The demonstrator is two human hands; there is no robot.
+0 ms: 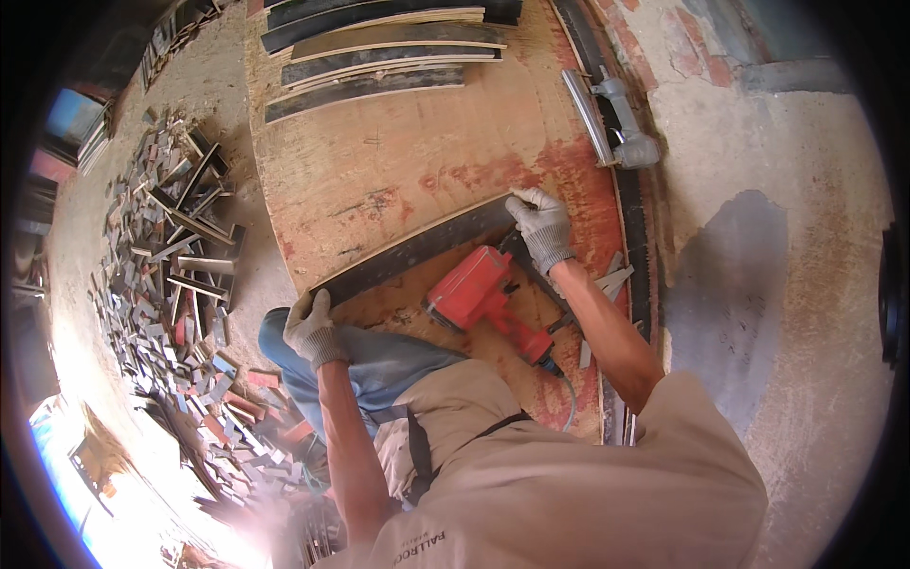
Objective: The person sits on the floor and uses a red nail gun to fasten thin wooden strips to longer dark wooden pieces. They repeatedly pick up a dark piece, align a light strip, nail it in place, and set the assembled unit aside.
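Observation:
Between my two gloved hands runs a long dark-faced wooden strip (409, 252), slanting up to the right above a plywood board. My left hand (315, 334) is closed on its near left end, beside my bent knee. At the far right end, my right hand (542, 228) grips the strip with thumb and fingers. Just below the strip lies a red pneumatic nail gun (474, 289), its air hose (570, 398) trailing from the handle; neither hand touches it. Another dark strip (531, 266) lies partly hidden beneath my right wrist.
Several dark strips (379, 66) lie across the far part of the plywood board (379, 152). A grey nail gun (626, 128) rests at its right edge, near the concrete wall (806, 237). On the floor to the left spreads a heap of wood offcuts (180, 256).

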